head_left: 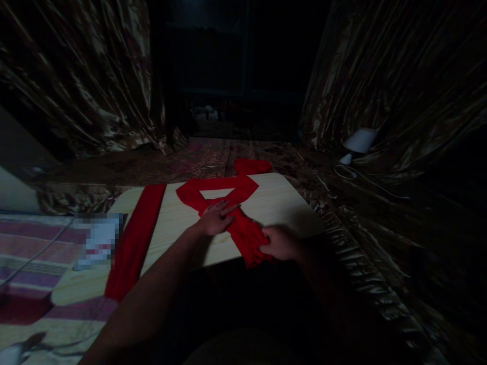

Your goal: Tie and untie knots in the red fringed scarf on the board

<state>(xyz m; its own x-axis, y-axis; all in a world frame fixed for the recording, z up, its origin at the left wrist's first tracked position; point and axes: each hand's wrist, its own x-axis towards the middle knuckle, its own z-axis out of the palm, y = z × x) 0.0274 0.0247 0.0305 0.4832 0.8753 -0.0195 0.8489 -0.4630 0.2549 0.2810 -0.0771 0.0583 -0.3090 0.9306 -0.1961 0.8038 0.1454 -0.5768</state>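
Note:
A red scarf [238,223] lies on a pale wood-grain tabletop [292,203], its far part bent into a loop with a triangular gap. My left hand [216,218] rests flat on the scarf where its strips cross, fingers spread. At the near edge of the tabletop, my right hand [279,243] is closed on the scarf's fringed end, which hangs slightly past the edge. Some of the fringe is hidden by the right fingers. Left of the loop, a straight red fabric strip [139,233] runs across the board; whether it joins the scarf I cannot tell.
Another red cloth bundle [253,166] sits beyond the far edge. A blurred-out packet [99,241] lies at the left, near a striped cover [30,248]. A small white lamp [359,141] with a cord stands at the right. Patterned curtains [95,76] frame the dark window.

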